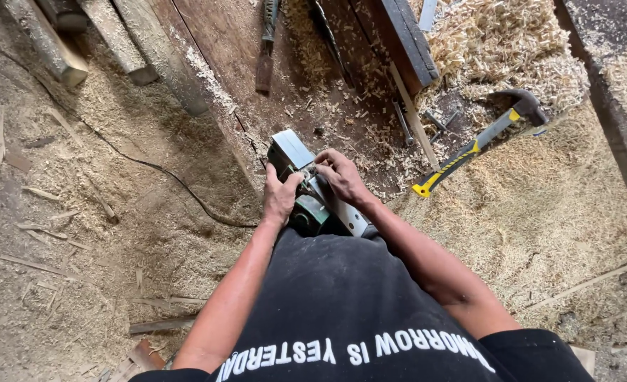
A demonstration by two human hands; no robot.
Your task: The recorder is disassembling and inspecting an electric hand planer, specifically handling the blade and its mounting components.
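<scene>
The green and silver metal power planer (306, 185) sits between both hands. The left hand (280, 197) grips its left side closed. The right hand (342, 175) rests curled on its top, fingers bent.

I see both my bare arms stretched forward, hands close together. My left hand (279, 196) has its fingers curled shut in a grip; my right hand (340, 175) lies just beside it, fingers bent down.

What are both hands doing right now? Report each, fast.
Left hand: closed around the side of the green electric planer.
Right hand: fingers curled on top of the same planer, working at it; a full grip cannot be told.
</scene>
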